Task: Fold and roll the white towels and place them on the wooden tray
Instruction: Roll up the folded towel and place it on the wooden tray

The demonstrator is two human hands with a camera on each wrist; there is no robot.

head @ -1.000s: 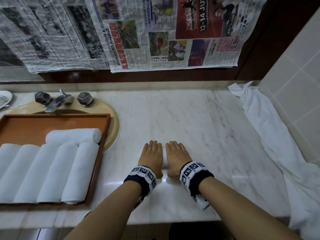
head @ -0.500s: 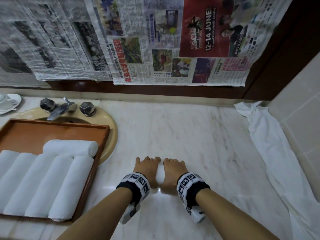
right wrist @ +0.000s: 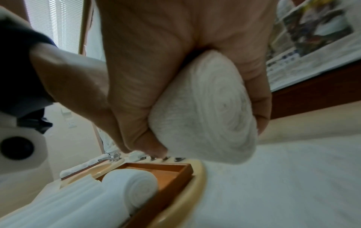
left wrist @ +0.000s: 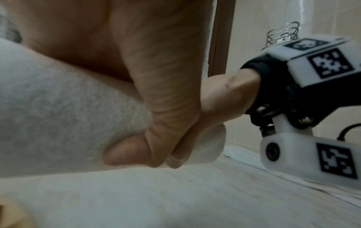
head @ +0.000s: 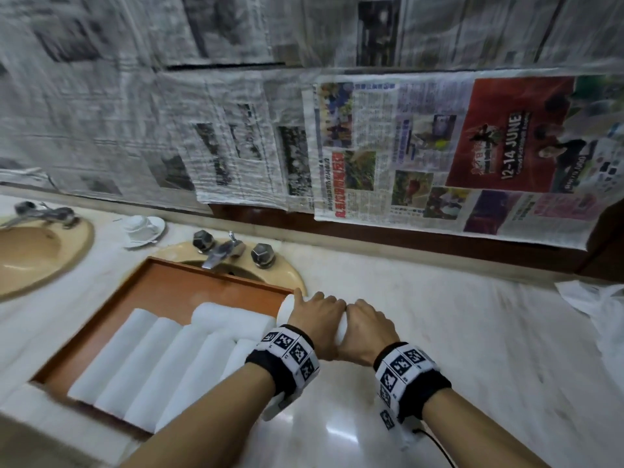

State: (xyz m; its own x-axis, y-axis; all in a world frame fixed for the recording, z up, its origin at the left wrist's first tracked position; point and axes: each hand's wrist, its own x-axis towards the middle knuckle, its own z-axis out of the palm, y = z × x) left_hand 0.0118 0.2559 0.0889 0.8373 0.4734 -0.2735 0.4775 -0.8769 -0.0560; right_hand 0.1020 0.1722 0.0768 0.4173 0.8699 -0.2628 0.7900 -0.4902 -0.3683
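Note:
Both hands grip one rolled white towel (head: 343, 327) and hold it in the air just right of the wooden tray (head: 189, 288). My left hand (head: 312, 319) wraps its left part, my right hand (head: 366, 329) its right part. The right wrist view shows the rolled towel's spiral end (right wrist: 215, 111) inside my curled right hand (right wrist: 175, 86). In the left wrist view the left hand's thumb (left wrist: 129, 152) presses under the rolled towel (left wrist: 64, 120). Several rolled towels (head: 158, 363) lie side by side in the tray, with one rolled towel (head: 229, 317) across them.
The tray sits over a beige sink (head: 287, 275) with a tap (head: 219, 253). A second sink (head: 33, 251) and a white dish (head: 143, 228) are further left. A loose white towel (head: 604, 309) lies at the right edge. Newspaper (head: 337, 130) covers the wall.
The hands were pressing and rolling the towel on the marble counter. They now grip it, have lifted it and carried it left to the tray's right edge.

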